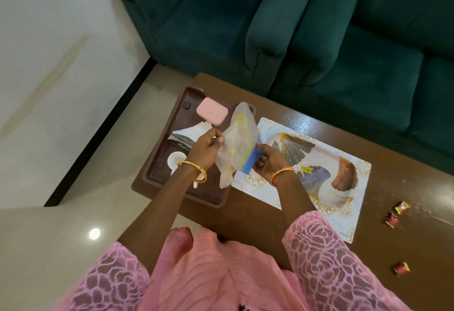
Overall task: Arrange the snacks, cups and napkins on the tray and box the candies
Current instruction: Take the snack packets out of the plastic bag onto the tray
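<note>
Both hands hold the clear plastic snack bag above the seam between the brown tray and the placemat: our left hand pinches its upper left edge, our right hand grips the blue strip at its lower right. The hands sit apart with the bag stretched between them. We judge the step to be setting this bag on the tray, so we should keep it level, lower it into bare tray floor beside the pink box, napkins and white cup, and release only once it rests; the wrapped candies wait on the wooden table.
</note>
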Action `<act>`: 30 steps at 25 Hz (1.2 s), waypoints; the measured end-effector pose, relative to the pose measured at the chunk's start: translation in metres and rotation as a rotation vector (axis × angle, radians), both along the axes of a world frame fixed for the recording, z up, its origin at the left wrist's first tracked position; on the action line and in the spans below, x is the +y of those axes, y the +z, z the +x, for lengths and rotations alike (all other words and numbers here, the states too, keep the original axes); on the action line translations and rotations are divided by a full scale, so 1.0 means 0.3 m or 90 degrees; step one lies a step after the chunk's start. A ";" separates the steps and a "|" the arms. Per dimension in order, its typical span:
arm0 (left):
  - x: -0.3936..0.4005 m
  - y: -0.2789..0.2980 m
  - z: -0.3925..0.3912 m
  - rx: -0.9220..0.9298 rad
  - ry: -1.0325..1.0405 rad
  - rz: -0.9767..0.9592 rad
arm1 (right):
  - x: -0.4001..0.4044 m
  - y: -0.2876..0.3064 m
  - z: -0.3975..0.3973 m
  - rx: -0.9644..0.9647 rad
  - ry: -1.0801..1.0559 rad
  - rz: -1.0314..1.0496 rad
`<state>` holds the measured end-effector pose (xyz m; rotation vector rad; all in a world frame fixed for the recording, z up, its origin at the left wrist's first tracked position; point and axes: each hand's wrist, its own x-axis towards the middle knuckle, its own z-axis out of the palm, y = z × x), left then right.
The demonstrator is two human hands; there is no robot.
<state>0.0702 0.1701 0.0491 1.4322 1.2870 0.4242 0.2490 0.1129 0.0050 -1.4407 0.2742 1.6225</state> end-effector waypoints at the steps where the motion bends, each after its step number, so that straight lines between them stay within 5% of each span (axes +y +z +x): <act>1: -0.016 -0.002 -0.008 -0.019 0.000 -0.019 | -0.023 0.016 0.008 0.012 -0.038 0.009; 6: -0.107 -0.075 -0.022 0.072 -0.095 -0.128 | -0.120 0.134 0.038 -0.029 -0.105 0.076; 9: -0.160 -0.095 0.015 0.151 -0.186 -0.129 | -0.168 0.209 0.049 -0.150 -0.011 0.076; 14: -0.182 0.053 0.177 0.003 -0.138 -0.265 | -0.258 0.283 0.055 -0.346 0.136 0.038; 16: -0.209 0.092 0.227 0.062 -0.188 -0.221 | -0.292 0.310 0.058 -0.426 0.210 0.052; 19: -0.240 0.066 0.242 0.281 -0.161 0.031 | -0.358 0.315 0.077 -0.621 0.268 0.033; 22: -0.268 0.039 0.232 0.389 -0.158 0.112 | -0.478 0.264 0.113 -0.909 0.167 -0.133; 27: -0.375 -0.048 0.227 0.365 -0.220 0.069 | -0.633 0.158 0.143 -0.840 0.204 -0.187; 30: -0.426 -0.072 0.238 0.313 -0.208 0.088 | -0.628 0.203 0.158 -0.955 0.058 -0.016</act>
